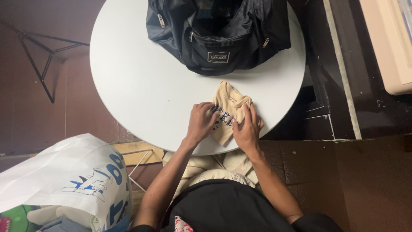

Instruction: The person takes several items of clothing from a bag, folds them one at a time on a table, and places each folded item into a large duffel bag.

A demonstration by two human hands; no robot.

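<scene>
We are pressing both hands flat on a folded beige shirt with dark lettering, lying on the round white table. Our left hand is resting palm down on its left part, fingers spread and gripping nothing. Our right hand is lying open on its right edge, fingers extended. Beyond both hands, a dark blue duffel bag is sitting unzipped. Below left of our left hand, a white plastic bag is standing.
</scene>
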